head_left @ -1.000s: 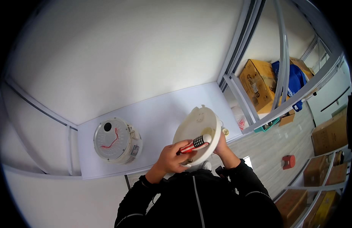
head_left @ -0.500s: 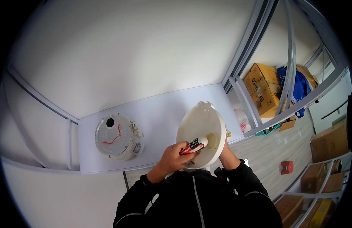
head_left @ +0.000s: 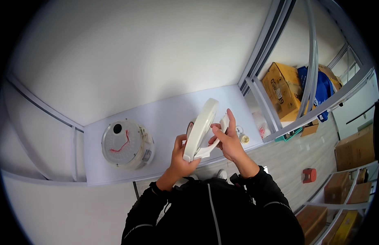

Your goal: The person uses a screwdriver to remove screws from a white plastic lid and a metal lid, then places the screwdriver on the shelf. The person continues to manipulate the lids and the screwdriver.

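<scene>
A white round lid (head_left: pixel 201 130) with a curved handle (head_left: pixel 206 152) is tilted nearly edge-on above the front of the table. My left hand (head_left: pixel 182 159) is closed round its lower left rim. A dark reddish thing (head_left: pixel 190 128) shows at the lid's left face, mostly hidden. My right hand (head_left: pixel 228 141) is at the handle, thumb and some fingers curled about it, index finger stretched up. To the left stands a white round appliance body (head_left: pixel 145 149) with a grey perforated plate on top, a dark round hole in it and a red cord (head_left: pixel 127 141) lying across.
Beside my right hand, a small yellowish round part (head_left: pixel 244 139) and a white disc (head_left: pixel 239 130) lie on the pale table (head_left: pixel 165 114). A grey frame (head_left: pixel 263 108) rises at the right. Beyond it are cardboard boxes (head_left: pixel 281 87), a blue bag (head_left: pixel 322 92) and a red stool (head_left: pixel 309 175).
The lid has turned from showing its hollow inside to nearly edge-on. My right hand has come from behind it to the handle side. The red, white and black tool is now mostly out of sight.
</scene>
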A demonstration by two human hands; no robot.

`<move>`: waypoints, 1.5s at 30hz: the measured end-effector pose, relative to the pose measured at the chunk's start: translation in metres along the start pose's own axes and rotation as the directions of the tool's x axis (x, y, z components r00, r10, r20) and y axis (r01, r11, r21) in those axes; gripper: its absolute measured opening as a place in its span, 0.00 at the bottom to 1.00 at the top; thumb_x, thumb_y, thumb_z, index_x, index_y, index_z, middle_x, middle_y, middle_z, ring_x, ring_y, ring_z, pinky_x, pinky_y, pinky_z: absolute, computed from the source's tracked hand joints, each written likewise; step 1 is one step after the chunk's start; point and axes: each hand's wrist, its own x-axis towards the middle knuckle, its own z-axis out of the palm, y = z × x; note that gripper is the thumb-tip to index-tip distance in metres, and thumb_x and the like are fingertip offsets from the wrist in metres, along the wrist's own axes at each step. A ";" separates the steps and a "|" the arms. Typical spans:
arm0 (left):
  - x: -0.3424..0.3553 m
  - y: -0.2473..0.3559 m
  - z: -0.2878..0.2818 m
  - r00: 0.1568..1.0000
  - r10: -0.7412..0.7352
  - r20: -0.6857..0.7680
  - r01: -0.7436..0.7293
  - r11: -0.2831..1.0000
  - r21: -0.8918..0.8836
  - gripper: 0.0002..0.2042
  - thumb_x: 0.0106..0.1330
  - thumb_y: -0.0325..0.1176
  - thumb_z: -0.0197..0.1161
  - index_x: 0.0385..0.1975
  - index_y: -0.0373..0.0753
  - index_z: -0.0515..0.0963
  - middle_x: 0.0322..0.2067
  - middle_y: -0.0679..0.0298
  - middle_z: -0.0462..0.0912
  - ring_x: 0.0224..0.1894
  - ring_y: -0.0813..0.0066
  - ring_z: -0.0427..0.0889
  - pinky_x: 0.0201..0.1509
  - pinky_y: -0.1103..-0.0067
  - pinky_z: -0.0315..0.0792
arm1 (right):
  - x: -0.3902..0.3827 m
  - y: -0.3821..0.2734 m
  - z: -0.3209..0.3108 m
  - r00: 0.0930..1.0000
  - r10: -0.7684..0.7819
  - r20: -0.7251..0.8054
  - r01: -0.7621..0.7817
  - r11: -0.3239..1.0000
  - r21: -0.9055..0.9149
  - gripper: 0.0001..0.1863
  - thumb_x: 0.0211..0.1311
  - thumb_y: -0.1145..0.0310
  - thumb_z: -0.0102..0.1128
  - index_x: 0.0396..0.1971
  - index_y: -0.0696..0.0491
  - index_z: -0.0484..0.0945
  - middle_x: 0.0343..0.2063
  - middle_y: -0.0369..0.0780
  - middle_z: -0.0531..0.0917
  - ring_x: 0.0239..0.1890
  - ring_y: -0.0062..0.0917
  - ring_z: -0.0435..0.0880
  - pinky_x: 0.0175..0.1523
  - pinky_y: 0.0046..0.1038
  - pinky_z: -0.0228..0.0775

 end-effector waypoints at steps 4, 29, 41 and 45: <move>0.001 -0.001 0.006 0.998 -0.066 -0.004 0.065 0.991 -0.121 0.30 0.56 0.23 0.73 0.60 0.30 0.72 0.52 0.56 0.76 0.51 0.67 0.82 0.56 0.73 0.76 | 0.010 0.006 -0.007 0.999 0.030 -0.011 -0.030 1.000 -0.002 0.53 0.72 0.71 0.65 0.83 0.35 0.36 0.53 0.41 0.76 0.35 0.27 0.85 0.40 0.34 0.82; -0.024 -0.031 0.002 0.970 -0.181 0.160 0.042 0.779 0.625 0.25 0.60 0.25 0.66 0.58 0.52 0.83 0.56 0.60 0.75 0.35 0.53 0.87 0.38 0.64 0.83 | 0.077 0.097 -0.103 0.943 -0.160 -0.291 -0.023 0.843 -0.538 0.30 0.60 0.79 0.58 0.62 0.53 0.59 0.38 0.41 0.74 0.29 0.25 0.76 0.29 0.30 0.74; -0.017 -0.058 0.045 0.850 -0.254 0.462 -0.111 0.770 0.628 0.17 0.66 0.32 0.68 0.55 0.52 0.82 0.51 0.60 0.76 0.37 0.57 0.86 0.37 0.64 0.82 | 0.108 0.149 -0.165 0.931 -0.252 -0.266 0.004 0.732 -0.681 0.23 0.53 0.77 0.72 0.46 0.58 0.69 0.33 0.38 0.75 0.29 0.24 0.78 0.31 0.30 0.77; -0.017 -0.065 0.055 0.829 -0.250 0.500 -0.136 0.777 0.614 0.25 0.57 0.35 0.77 0.56 0.54 0.81 0.50 0.61 0.75 0.38 0.59 0.86 0.37 0.65 0.83 | 0.113 0.149 -0.171 0.923 -0.288 -0.256 0.021 0.702 -0.712 0.21 0.56 0.74 0.74 0.45 0.59 0.71 0.33 0.38 0.77 0.30 0.22 0.80 0.32 0.28 0.79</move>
